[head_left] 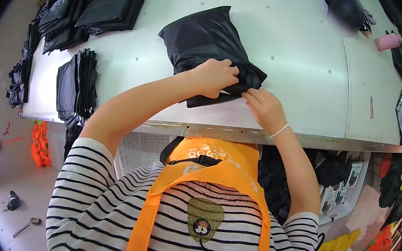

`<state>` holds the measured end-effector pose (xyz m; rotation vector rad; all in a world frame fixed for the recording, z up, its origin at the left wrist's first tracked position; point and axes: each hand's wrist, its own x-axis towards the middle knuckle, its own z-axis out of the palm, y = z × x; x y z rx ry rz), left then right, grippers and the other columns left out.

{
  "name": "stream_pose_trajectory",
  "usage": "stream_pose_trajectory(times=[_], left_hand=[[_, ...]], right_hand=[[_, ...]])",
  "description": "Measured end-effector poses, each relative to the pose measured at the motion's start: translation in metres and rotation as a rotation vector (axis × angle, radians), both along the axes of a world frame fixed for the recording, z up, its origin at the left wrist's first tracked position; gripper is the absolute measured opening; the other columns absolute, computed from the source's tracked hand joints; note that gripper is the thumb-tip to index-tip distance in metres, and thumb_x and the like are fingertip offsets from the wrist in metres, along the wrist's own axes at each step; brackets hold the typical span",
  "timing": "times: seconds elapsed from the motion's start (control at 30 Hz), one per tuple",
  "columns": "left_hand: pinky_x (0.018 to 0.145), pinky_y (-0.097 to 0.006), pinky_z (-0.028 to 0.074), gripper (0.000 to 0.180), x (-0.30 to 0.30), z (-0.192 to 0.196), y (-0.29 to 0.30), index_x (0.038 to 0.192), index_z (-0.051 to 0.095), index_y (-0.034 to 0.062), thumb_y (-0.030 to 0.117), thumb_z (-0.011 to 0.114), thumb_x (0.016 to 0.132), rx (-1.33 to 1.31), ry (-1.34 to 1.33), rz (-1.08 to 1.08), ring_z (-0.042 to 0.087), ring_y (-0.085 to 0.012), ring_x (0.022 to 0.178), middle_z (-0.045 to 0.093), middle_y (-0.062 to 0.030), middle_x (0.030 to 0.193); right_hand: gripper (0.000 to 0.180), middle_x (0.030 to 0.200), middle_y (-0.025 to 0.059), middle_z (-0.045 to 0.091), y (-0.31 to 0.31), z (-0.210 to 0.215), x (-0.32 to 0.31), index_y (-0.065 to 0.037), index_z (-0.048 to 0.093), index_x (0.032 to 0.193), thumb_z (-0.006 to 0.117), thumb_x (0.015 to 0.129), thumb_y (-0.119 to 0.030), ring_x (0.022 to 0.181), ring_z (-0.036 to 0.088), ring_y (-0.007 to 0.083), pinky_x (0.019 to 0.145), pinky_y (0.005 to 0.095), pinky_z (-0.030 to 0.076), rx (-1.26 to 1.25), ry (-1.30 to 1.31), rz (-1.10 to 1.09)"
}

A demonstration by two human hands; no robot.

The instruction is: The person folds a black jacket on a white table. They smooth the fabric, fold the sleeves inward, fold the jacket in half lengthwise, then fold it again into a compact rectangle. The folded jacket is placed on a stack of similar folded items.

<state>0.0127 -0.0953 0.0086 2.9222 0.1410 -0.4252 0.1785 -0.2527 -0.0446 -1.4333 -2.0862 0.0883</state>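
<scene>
A black plastic bag lies on the pale table in front of me, puffed out, its near end bunched and folded. My left hand is closed on the gathered plastic at that end, fingers curled into it. At the bag's near right corner, my right hand pinches the edge between thumb and fingers. Whatever is inside the bag is hidden. A thin white strip shows at the fold between my hands.
Piles of flat black bags cover the table's far left, with another stack nearer. A pink bottle and a red pen lie right. Another person is across the table. A white bin stands below.
</scene>
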Motion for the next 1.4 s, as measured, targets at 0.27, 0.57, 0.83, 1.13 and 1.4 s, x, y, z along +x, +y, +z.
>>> stream_pose_trajectory(times=[0.27, 0.57, 0.83, 1.13, 1.4], left_hand=[[0.078, -0.034, 0.052, 0.046, 0.004, -0.001, 0.016, 0.112, 0.065, 0.0108, 0.004, 0.066, 0.066, -0.044, -0.047, 0.13, 0.053, -0.0252, 0.099, 0.06, -0.0007, 0.11], [0.082, -0.035, 0.05, 0.046, 0.004, -0.006, 0.028, 0.112, 0.066, 0.0113, 0.006, 0.067, 0.066, -0.088, -0.1, 0.261, 0.054, -0.0247, 0.102, 0.061, -0.0004, 0.113], [0.083, -0.034, 0.05, 0.047, 0.016, -0.005, 0.029, 0.111, 0.067, 0.0146, 0.005, 0.064, 0.065, -0.09, -0.133, 0.419, 0.054, -0.0247, 0.102, 0.061, 0.0006, 0.113], [0.081, -0.037, 0.05, 0.038, 0.042, -0.021, 0.024, 0.1, 0.071, 0.0133, 0.003, 0.06, 0.064, -0.2, -0.516, 0.777, 0.057, -0.0268, 0.097, 0.066, -0.0027, 0.103], [0.072, -0.033, 0.051, 0.038, 0.041, -0.089, -0.029, 0.097, 0.062, 0.0139, 0.011, 0.071, 0.06, 0.195, -0.784, 0.532, 0.054, -0.0227, 0.091, 0.055, 0.0, 0.109]], right_hand=[[0.018, 0.092, 0.0068, 0.056, 0.021, -0.011, -0.029, -0.005, 0.057, 0.09, 0.062, 0.073, -0.007, 0.082, 0.055, 0.0213, 0.068, 0.0323, 0.048, -0.039, -0.119, -0.094], [0.021, 0.096, 0.0138, 0.056, 0.031, -0.016, -0.05, -0.002, 0.055, 0.097, 0.059, 0.079, -0.011, 0.083, 0.059, 0.0294, 0.067, 0.0381, 0.051, -0.33, 0.033, -0.144], [0.021, 0.076, 0.0175, 0.062, 0.069, -0.007, -0.067, 0.002, 0.065, 0.095, 0.057, 0.088, -0.016, 0.055, 0.059, 0.0297, 0.057, 0.0363, 0.049, -0.86, 0.81, -0.329], [0.011, 0.084, 0.0118, 0.061, 0.023, 0.005, -0.079, 0.0, 0.066, 0.091, 0.061, 0.082, -0.005, 0.074, 0.061, 0.0304, 0.064, 0.0338, 0.049, -0.384, 0.677, -0.117], [0.01, 0.084, 0.0109, 0.061, 0.003, 0.007, -0.07, -0.001, 0.066, 0.089, 0.063, 0.08, -0.005, 0.074, 0.061, 0.0304, 0.064, 0.0351, 0.049, -0.414, 0.404, -0.049]])
